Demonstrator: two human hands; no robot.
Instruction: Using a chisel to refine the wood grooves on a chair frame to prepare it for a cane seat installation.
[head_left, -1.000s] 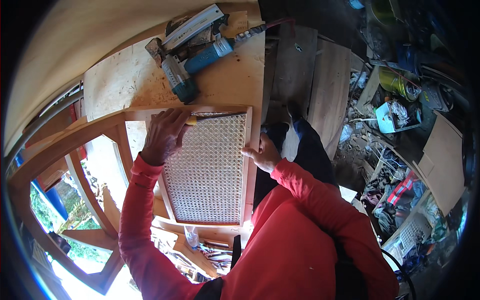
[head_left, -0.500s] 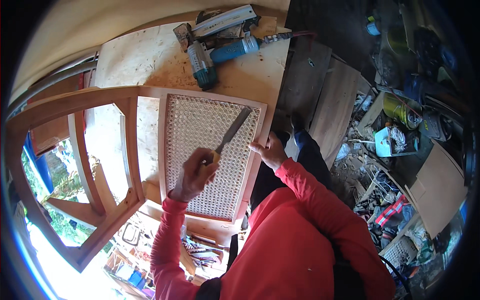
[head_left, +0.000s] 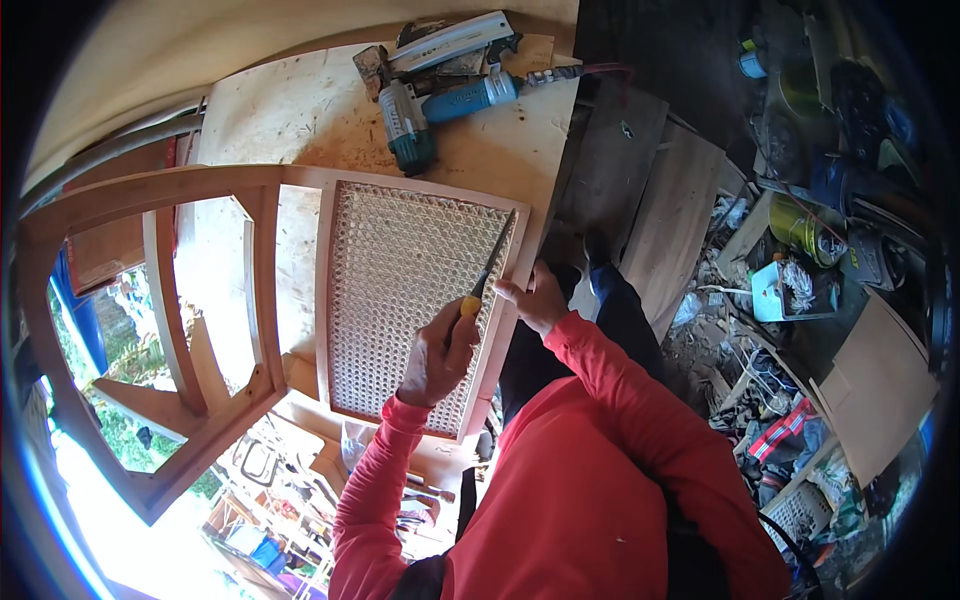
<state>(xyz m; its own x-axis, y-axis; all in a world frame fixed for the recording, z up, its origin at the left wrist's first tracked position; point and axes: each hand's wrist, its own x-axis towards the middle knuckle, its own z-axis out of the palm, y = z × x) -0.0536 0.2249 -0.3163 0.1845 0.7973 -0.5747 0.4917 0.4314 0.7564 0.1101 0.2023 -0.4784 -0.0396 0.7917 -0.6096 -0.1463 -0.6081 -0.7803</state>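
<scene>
A chisel (head_left: 492, 262) with a yellow handle end is gripped in my left hand (head_left: 440, 352). The blade points away from me and appears nearly edge-on. Its tip is at the inner edge of the right rail, near the far right corner of a cane webbing panel (head_left: 400, 290). Wooden rails of a chair frame (head_left: 325, 300) surround the woven panel. My right hand (head_left: 540, 299) grips the right rail from outside, thumb resting on its near side; some fingers are hidden.
Beyond the panel, a teal power tool (head_left: 408, 140), a blue power tool (head_left: 470, 100) and a handsaw (head_left: 455, 42) lie on a plywood worktop (head_left: 320, 110). Open chair framework (head_left: 265, 290) extends left. Scraps, a yellow can (head_left: 800, 225) and a light-blue container (head_left: 775, 292) crowd the floor at right.
My left hand has moved right with the chisel, whose blade has turned from showing its flat face to nearly edge-on. My right hand stays at the rail.
</scene>
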